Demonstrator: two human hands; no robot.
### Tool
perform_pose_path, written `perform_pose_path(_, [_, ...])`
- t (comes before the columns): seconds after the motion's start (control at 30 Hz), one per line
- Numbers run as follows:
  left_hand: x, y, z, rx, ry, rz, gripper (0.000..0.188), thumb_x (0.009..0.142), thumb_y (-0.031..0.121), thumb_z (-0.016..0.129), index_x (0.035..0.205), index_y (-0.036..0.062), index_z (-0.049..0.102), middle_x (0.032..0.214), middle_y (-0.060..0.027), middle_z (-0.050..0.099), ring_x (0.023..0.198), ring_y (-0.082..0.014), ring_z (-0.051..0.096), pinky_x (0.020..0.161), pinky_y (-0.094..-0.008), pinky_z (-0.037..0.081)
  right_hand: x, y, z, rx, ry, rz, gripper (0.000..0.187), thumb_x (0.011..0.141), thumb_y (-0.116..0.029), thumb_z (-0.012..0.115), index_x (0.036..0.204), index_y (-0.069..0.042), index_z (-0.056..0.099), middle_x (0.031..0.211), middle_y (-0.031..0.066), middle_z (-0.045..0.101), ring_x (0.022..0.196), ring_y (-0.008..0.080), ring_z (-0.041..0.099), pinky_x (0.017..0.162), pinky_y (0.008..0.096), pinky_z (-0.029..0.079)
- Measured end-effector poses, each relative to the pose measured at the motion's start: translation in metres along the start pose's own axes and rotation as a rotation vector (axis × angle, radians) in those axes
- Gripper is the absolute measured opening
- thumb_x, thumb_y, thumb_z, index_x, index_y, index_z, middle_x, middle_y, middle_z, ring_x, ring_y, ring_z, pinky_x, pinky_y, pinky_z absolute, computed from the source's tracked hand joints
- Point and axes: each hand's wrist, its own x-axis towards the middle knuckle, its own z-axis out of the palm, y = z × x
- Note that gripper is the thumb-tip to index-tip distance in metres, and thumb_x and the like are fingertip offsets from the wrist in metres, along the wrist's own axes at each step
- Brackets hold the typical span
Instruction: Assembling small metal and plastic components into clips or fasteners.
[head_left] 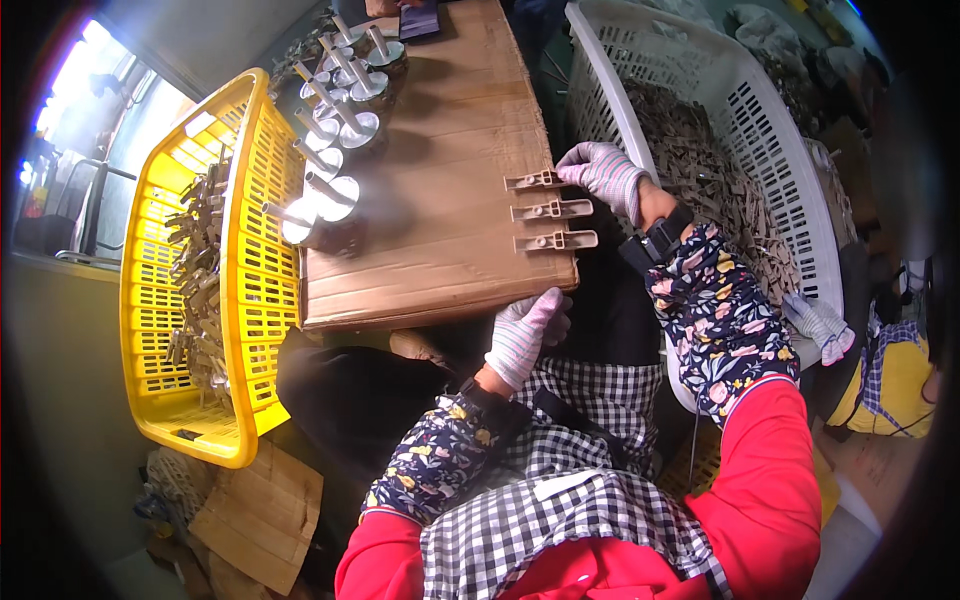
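Our right hand (603,172) pinches one clip (533,181) at the right edge of the cardboard (440,190); our left hand (522,335) curls by its near edge, grip unclear.

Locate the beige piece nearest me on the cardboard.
In the head view, that beige piece overhangs the right edge of the cardboard, toward its lower corner, between the middle beige piece and the left hand.

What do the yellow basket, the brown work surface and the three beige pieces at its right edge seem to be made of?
Yellow basket: probably glossy plastic, given its moulded slots and shiny rim.
Brown work surface: apparently cardboard, mostly matte, with creases and a worn edge.
Beige pieces: perhaps moulded plastic, smooth and evenly coloured; coated metal remains possible.
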Motion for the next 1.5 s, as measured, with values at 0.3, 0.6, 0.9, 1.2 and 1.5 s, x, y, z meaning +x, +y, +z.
perform_pose_path(0.3, [0.005, -0.007, 0.002, -0.068, 0.002, 0.072, 0.036, 0.084, 0.035, 0.061, 0.091, -0.0003, 0.063, 0.068, -0.0034, 0.06, 0.057, -0.0106, 0.054, 0.054, -0.0228, 0.044, -0.013, -0.016, -0.017, -0.428, 0.022, -0.152, 0.042, 0.077, -0.038, 0.063, 0.098, -0.001, 0.063, 0.095, 0.0159, 0.064, 0.09, 0.0282, 0.06, 0.081, 0.0356, 0.046])
perform_pose_path(0.6, [0.002, -0.002, 0.009, 0.044, 0.053, 0.091, 0.033, 0.082, 0.035, 0.064, 0.087, 0.0028, 0.06, 0.065, -0.0033, 0.057, 0.057, -0.0137, 0.053, 0.055, -0.0265, 0.045, -0.096, 0.107, -0.217, -0.05, 0.416, 0.361, 0.024, 0.079, -0.026, 0.061, 0.089, -0.005, 0.065, 0.074, 0.0064, 0.059, 0.06, 0.0134, 0.052, 0.051, 0.0273, 0.045])
perform_pose_path(0.9, [0.004, -0.003, 0.01, 0.12, 0.085, 0.065, 0.036, 0.083, 0.038, 0.061, 0.091, 0.0022, 0.058, 0.069, -0.0033, 0.056, 0.058, -0.0143, 0.053, 0.054, -0.026, 0.045, -0.051, 0.263, -0.169, -0.918, -0.031, 0.628, 0.05, 0.074, -0.041, 0.065, 0.106, -0.002, 0.061, 0.102, 0.0166, 0.062, 0.096, 0.032, 0.059, 0.082, 0.0367, 0.047])
perform_pose_path(1.2, [0.001, -0.001, 0.01, 0.078, 0.11, 0.021, 0.037, 0.083, 0.037, 0.062, 0.091, 0.0011, 0.063, 0.069, -0.0029, 0.061, 0.057, -0.0099, 0.056, 0.055, -0.022, 0.045, -0.096, 0.215, -0.133, -1.094, -0.12, 0.304, 0.052, 0.071, -0.027, 0.066, 0.116, -0.006, 0.05, 0.112, 0.0216, 0.055, 0.107, 0.0352, 0.051, 0.09, 0.0407, 0.041])
perform_pose_path(1.5, [0.005, 0.0, -0.001, 0.006, -0.003, 0.031, 0.038, 0.083, 0.036, 0.062, 0.092, -0.0001, 0.063, 0.068, -0.0033, 0.06, 0.059, -0.0106, 0.054, 0.056, -0.023, 0.044, -0.114, 0.164, -0.144, -1.162, 0.04, 0.545, 0.034, 0.08, -0.026, 0.055, 0.108, -0.007, 0.06, 0.109, 0.0162, 0.059, 0.103, 0.0305, 0.056, 0.088, 0.0385, 0.045])
